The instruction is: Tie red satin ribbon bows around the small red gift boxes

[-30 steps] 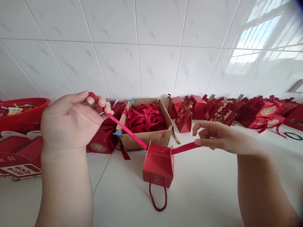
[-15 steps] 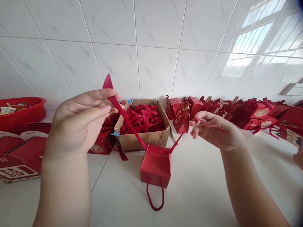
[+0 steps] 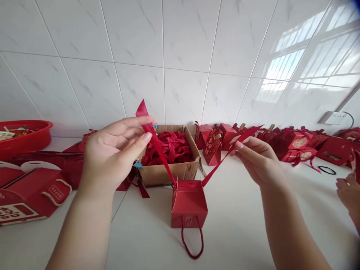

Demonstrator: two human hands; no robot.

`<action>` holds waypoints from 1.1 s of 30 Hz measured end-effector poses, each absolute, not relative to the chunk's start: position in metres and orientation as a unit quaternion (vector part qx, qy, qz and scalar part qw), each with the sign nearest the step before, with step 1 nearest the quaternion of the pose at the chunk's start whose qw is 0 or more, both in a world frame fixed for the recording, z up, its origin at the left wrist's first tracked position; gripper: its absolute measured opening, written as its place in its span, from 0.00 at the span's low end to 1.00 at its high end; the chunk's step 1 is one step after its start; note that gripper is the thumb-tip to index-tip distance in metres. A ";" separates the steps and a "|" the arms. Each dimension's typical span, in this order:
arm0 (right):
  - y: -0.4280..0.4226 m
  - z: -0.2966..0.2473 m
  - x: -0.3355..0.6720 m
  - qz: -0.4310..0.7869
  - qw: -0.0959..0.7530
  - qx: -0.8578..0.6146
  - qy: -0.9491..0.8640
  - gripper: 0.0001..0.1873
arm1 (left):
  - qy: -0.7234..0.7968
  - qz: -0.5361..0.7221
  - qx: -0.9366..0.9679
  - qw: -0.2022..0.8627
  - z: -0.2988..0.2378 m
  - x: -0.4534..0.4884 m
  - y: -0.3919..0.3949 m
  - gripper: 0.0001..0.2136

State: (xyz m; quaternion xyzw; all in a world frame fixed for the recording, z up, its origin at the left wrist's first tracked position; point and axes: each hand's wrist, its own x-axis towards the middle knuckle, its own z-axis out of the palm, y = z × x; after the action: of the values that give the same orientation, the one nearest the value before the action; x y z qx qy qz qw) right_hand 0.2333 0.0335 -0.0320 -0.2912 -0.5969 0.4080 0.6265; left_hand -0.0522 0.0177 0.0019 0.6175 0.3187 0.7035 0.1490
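Note:
A small red gift box (image 3: 189,202) with a twisted dark-red cord handle (image 3: 194,256) stands on the white table in front of me. A red ribbon (image 3: 164,161) runs through its top, and both ends rise in a V. My left hand (image 3: 115,150) pinches one end between thumb and fingers, its tip sticking up above them. My right hand (image 3: 254,157) pinches the other end, whose tail points up and right past the fingers. Behind the gift box, a brown cardboard box (image 3: 168,174) holds a heap of loose red ribbons (image 3: 176,148).
Red gift boxes (image 3: 299,146) line the wall at right. At left lie larger red boxes (image 3: 30,195) and a red plastic basin (image 3: 28,138). Another person's hand (image 3: 348,193) shows at the right edge, near a black ring (image 3: 327,170). White tiles (image 3: 185,33) back the table.
My hands have come a little closer together over the gift box. The right-hand ribbon end now shows broad and points up and right. The view has shifted slightly.

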 end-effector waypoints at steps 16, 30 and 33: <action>0.025 -0.011 0.187 0.309 0.662 -0.315 -0.606 0.08 | 0.272 0.706 0.628 0.181 -0.002 -0.012 0.032 0.10; 0.030 -0.016 0.160 0.341 0.696 -0.254 -0.578 0.15 | 0.227 0.704 0.603 0.300 -0.004 -0.005 0.032 0.13; 0.030 -0.018 0.157 0.319 0.701 -0.265 -0.581 0.11 | 0.217 0.714 0.594 0.300 -0.005 -0.004 0.033 0.12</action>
State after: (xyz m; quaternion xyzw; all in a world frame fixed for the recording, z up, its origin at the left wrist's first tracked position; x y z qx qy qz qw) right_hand 0.1575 0.0301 -0.0178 -0.2646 -0.5806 0.3190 0.7008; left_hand -0.0036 0.0335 -0.0046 0.5937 0.2171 0.7144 0.3001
